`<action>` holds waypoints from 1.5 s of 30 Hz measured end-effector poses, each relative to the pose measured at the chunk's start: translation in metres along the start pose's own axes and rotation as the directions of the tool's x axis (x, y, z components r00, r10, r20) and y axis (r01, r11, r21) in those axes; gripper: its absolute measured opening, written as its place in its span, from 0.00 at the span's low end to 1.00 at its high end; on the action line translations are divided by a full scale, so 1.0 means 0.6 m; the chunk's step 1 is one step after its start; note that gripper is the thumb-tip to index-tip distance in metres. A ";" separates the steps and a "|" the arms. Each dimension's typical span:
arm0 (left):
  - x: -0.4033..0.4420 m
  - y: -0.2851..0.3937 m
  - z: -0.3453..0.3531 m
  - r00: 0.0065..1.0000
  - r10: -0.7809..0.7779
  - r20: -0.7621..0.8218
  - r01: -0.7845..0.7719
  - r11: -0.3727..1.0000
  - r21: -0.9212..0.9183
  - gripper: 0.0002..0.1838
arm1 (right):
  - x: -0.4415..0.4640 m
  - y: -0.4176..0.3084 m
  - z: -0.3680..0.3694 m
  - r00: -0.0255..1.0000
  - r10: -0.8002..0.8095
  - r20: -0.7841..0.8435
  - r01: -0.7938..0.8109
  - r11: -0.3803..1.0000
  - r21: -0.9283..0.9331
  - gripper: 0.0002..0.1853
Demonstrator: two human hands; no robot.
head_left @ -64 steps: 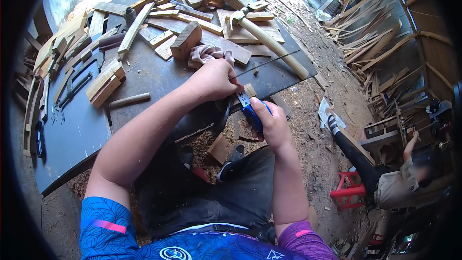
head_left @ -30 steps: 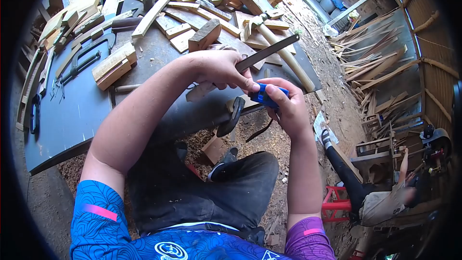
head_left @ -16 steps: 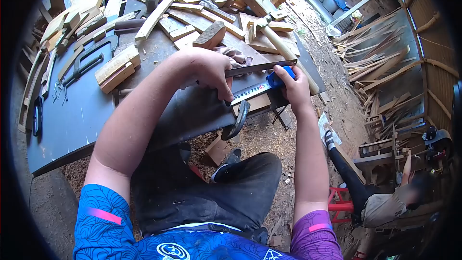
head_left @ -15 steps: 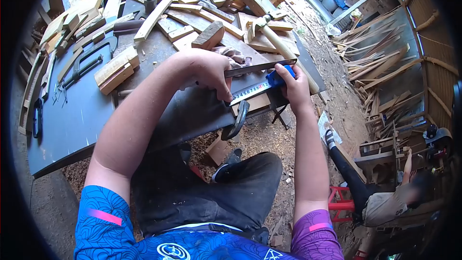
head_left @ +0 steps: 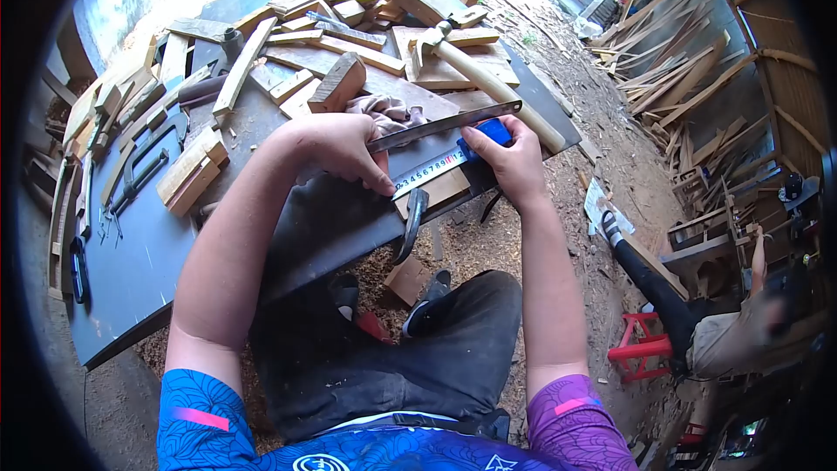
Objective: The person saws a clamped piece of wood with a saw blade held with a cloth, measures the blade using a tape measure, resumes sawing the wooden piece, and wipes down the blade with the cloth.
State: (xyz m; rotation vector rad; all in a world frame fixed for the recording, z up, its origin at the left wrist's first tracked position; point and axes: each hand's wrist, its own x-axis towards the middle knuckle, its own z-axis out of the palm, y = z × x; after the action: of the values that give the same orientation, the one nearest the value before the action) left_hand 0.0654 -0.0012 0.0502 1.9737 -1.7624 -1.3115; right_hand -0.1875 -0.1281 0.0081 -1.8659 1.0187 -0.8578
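Tape (head_left: 488,137), centre of frame: black digits 3 4 5 6 7 8 9 in row on pale blade (head_left: 427,171), climbing left to right. Red mark after 9, then 1 and 2 beside blue case. Shirt (head_left: 401,452), bottom edge: white round emblem (head_left: 321,463), cut by frame, lettering unreadable; white triangular mark (head_left: 500,463) to its right.

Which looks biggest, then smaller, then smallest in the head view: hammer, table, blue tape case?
1. Table, biggest by far
2. Hammer
3. Blue tape case, smallest, though the right hand covers part
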 end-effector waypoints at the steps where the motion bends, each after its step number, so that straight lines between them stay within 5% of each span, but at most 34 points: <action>1: 0.001 -0.001 0.000 1.000 -0.003 0.002 0.003 1.000 0.003 0.20 | -0.003 -0.002 0.000 1.000 0.002 -0.001 -0.002 1.000 0.004 0.31; 16: 0.019 -0.024 -0.002 0.997 0.054 0.056 -0.051 0.997 -0.048 0.17 | -0.009 0.006 -0.001 1.000 -0.025 -0.005 0.025 0.998 0.054 0.27; 23: 0.036 -0.043 -0.010 0.958 0.147 -0.247 -0.235 0.896 -0.376 0.21 | -0.001 0.018 -0.018 0.999 0.035 -0.028 -0.030 0.983 0.182 0.26; 25: 0.036 -0.034 -0.002 0.947 0.175 -0.270 -0.285 0.848 -0.447 0.20 | 0.003 0.019 -0.017 0.994 0.090 -0.055 -0.064 0.930 0.362 0.28; 30: 0.044 -0.005 0.032 0.870 0.300 -0.392 -0.457 0.788 -0.413 0.18 | -0.019 -0.019 -0.006 0.983 0.180 -0.042 -0.143 0.886 0.442 0.29; 33: 0.035 0.013 0.042 0.909 0.310 -0.278 -0.410 0.781 -0.471 0.20 | -0.056 -0.035 0.012 0.985 0.108 0.135 -0.162 0.849 0.503 0.32; 35: 0.041 0.002 0.042 0.907 0.381 -0.180 -0.418 0.753 -0.508 0.21 | -0.080 -0.061 0.050 0.997 0.004 0.074 -0.041 0.863 0.503 0.30; 45: 0.057 -0.010 0.039 0.949 0.289 -0.128 -0.313 0.807 -0.500 0.22 | -0.094 -0.073 0.042 0.986 0.133 0.100 -0.157 0.940 0.302 0.24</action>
State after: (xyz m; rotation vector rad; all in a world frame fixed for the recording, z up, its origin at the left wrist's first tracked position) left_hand 0.0500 -0.0204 0.0162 1.3553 -1.4237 -1.4204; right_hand -0.1769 -0.0552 0.0265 -1.5285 0.9042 -0.7997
